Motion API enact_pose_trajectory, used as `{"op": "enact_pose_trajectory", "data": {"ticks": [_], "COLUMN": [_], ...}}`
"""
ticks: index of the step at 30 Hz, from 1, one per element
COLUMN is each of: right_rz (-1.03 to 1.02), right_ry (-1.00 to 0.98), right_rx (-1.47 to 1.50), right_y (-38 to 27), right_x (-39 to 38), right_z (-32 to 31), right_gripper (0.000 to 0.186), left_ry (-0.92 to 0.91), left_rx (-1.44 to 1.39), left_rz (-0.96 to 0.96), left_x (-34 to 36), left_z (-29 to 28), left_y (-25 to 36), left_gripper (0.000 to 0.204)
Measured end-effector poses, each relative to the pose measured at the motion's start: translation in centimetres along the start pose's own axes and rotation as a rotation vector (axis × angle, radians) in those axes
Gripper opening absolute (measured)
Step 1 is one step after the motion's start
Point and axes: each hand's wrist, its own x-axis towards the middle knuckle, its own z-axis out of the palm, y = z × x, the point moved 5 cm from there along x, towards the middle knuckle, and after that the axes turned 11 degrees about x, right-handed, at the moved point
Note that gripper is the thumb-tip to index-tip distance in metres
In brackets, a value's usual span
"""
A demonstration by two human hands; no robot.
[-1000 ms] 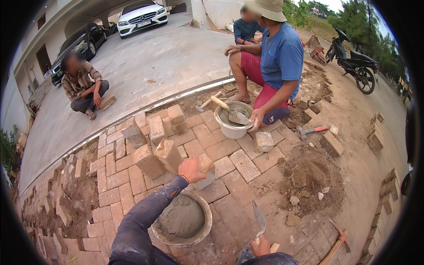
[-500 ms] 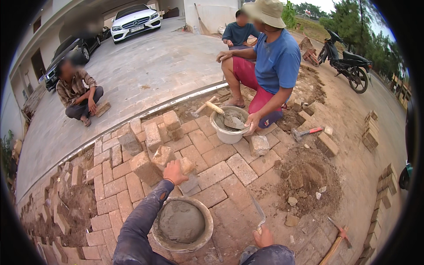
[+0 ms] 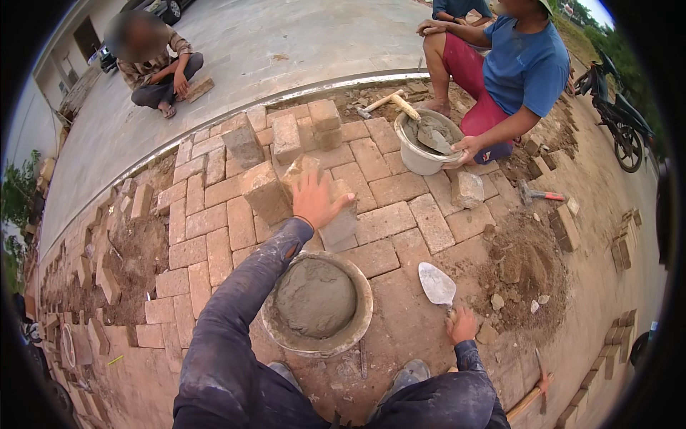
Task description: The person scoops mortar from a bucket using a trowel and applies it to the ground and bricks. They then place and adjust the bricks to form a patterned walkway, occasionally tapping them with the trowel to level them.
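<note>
My left hand (image 3: 316,196) is spread over a group of upright paver bricks (image 3: 265,191), its fingers apart and touching or hovering at their tops; which, I cannot tell. Below it sits a round bucket (image 3: 267,314) filled with grey mortar (image 3: 314,294). My right hand (image 3: 461,327) is closed on the handle of a trowel (image 3: 436,284), whose flat blade lies low over the pavers, right of the bucket. More loose bricks (image 3: 286,137) stand beyond my left hand on the laid pavers (image 3: 379,223).
A kneeling co-worker (image 3: 522,71) holds a second bucket (image 3: 423,159) with a trowel. Other people sit at back left (image 3: 156,71) and back (image 3: 457,10). Around lie hammers (image 3: 543,194), a pick (image 3: 543,382), soil (image 3: 525,257), brick rows (image 3: 620,336) and a motorbike (image 3: 611,118).
My left hand has opened from its hold on a brick and spread upward over the tops. My right hand and trowel have moved rightward, the blade now flatter. The view has tilted down.
</note>
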Motion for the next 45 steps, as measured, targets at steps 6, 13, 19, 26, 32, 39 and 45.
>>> {"op": "enact_pose_trajectory", "data": {"ticks": [6,13,19,26,32,39,45], "right_rz": [-0.107,-0.399,-0.624,-0.464,-0.137,-0.151,0.045], "right_ry": [0.143,0.175,0.0,0.04,0.098,-0.039,-0.705], "right_rx": [0.034,0.238,0.306,0.299,0.195,0.362,1.161], "right_y": [-4.7,-16.7,-30.7,-46.4,-51.2,-47.8,-42.3], "right_x": [2.4,15.1,30.7,47.2,52.3,57.7,51.9], "right_z": [-2.6,-4.8,-1.7,5.3,9.4,8.3,7.2], "right_gripper": [0.044,0.037,0.031,0.06,0.103,0.085,0.082], "left_ry": [0.167,-0.172,-0.24,-0.181,-0.181,-0.126,-0.281], "left_rx": [0.062,0.061,0.053,0.028,0.047,0.02,0.065], "left_rz": [-0.164,-0.304,-0.403,-0.418,-0.424,-0.413,-0.425], "left_x": [4.2,8.4,8.0,8.3,8.5,8.7,7.9], "left_z": [2.4,5.1,5.9,5.5,5.6,5.4,5.7], "left_y": [-3.1,-5.7,-6.2,-5.8,-6.0,-5.5,-6.9], "left_gripper": [0.088,0.079,0.071,0.048,0.043,0.044,0.05]}}
